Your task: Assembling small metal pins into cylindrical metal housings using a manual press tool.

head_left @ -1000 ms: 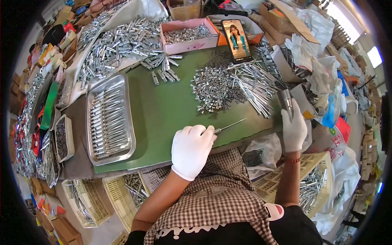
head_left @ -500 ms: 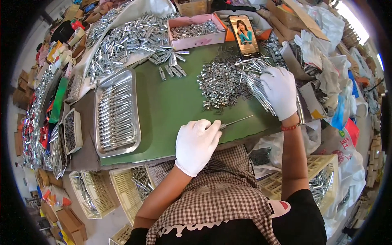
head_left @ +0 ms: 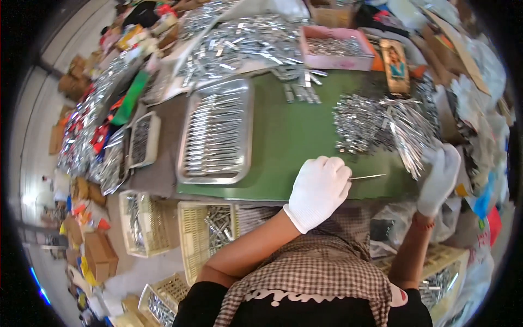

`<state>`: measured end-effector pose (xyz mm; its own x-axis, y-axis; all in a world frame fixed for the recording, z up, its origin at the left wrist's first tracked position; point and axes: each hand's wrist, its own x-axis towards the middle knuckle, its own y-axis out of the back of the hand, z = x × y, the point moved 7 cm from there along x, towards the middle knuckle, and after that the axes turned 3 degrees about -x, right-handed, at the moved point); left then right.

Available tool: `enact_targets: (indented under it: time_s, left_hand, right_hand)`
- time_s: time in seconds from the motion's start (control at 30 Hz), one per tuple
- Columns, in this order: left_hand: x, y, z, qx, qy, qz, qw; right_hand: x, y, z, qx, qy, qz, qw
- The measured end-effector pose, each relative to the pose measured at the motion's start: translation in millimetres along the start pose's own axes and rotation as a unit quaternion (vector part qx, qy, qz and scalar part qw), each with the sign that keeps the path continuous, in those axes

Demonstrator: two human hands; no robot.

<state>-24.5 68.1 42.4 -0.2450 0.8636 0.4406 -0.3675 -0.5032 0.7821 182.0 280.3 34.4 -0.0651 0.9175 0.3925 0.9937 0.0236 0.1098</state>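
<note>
My left hand, in a white knit glove, is closed on a thin metal rod. The rod's slim shaft points right over the green work surface; its other end is hidden in my fingers. My right hand, also gloved, is by the right end of the work surface, just beside a fanned pile of long metal rods. Motion blurs its fingers, and whether they hold anything is unclear. Left of the rods is a heap of small silver metal parts.
A steel tray holds a neat row of slim metal pieces. Behind are a mound of metal tubes, a pink box of small parts and a propped phone. Cream plastic crates stand below the table's front edge.
The whole view has swung left, so things appear farther right and blurred. My right hand has drawn back from the rod pile toward me. My left hand still grips the thin rod.
</note>
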Motion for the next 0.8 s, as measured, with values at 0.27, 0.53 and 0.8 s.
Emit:
enact_targets:
  time_s: [0.27,0.53,0.8]
  left_hand:
    - [2,138,-167,0.198,0.112,0.053,0.972]
    - [-4,167,-285,0.244,0.166,-0.037,0.955]
    - [47,139,-249,0.339,0.106,-0.030,0.934]
  right_hand:
    - [-82,-58,-37,-0.147,0.138,-0.245,0.948]
    - [-97,-79,-43,-0.223,0.231,-0.240,0.916]
    - [-100,-81,-43,-0.251,0.286,-0.213,0.900]
